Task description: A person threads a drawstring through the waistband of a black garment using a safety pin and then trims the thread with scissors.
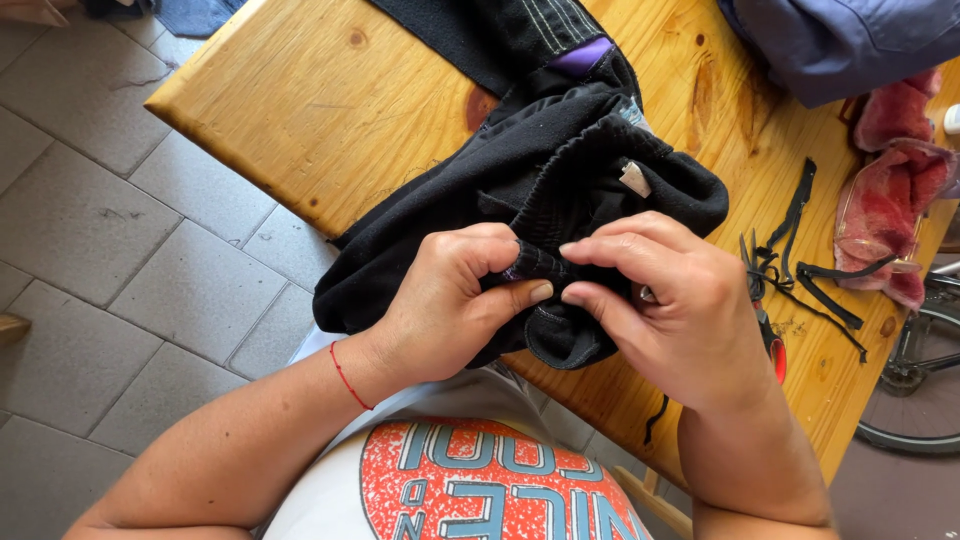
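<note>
— What are the fingers doing?

— The left hand (pixel 450 300) pinches a gathered fold of the black garment (pixel 560 180), thumb pressed against curled fingers. The right hand (pixel 680 310) meets it from the other side, thumb and forefinger pressed together on the same ribbed band, the other fingers loosely bent.

— And where does the garment lie?

— Bunched on the near edge of the wooden table (pixel 330 110), partly hanging off toward the person's lap. A small pale label (pixel 635 178) shows in its folds.

— What step would you say this is?

— I judge they are working along the waistband seam, feeling or picking at the stitching. A next move would call for keeping the fold taut between both pinches.

— Anything else by the garment?

— To its right on the table lie black strips (pixel 800 270), red-handled scissors (pixel 768 335) half hidden behind the right hand, and a pink cloth (pixel 890 200). A blue cloth (pixel 840 40) lies beyond it.
</note>
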